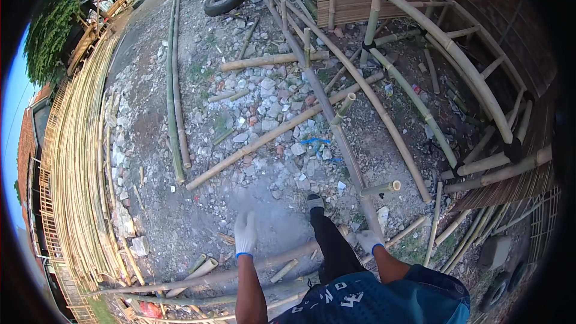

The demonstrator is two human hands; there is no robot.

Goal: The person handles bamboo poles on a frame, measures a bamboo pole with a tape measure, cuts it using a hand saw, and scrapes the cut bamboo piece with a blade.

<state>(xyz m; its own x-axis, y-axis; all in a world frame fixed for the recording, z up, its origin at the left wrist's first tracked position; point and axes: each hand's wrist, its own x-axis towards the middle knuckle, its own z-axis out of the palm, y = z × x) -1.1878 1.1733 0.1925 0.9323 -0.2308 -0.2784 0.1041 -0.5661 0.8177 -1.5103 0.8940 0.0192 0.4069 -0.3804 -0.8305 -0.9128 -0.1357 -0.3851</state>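
Note:
My left hand (245, 233), in a white glove with a blue cuff, is held out over the grey rubble ground with its fingers stretched forward and nothing in them. A pale haze like dust or smoke hangs just ahead of it. My right hand (368, 240), gloved the same way, is by my right side, nearest to the lower end of a long dark pole (333, 120) with short bamboo stubs standing up from it. Its fingers are too small and blurred to read. My foot (315, 202) stands between the hands, left of that pole.
A bamboo pole (264, 139) lies slantwise ahead, with a thinner bamboo pole (384, 105) right of it. Two long poles (175, 84) lie at left, beside a big bamboo stack (75, 162). A bamboo frame (447, 42) with black-wrapped joints stands right. Old tire (223, 2) far off.

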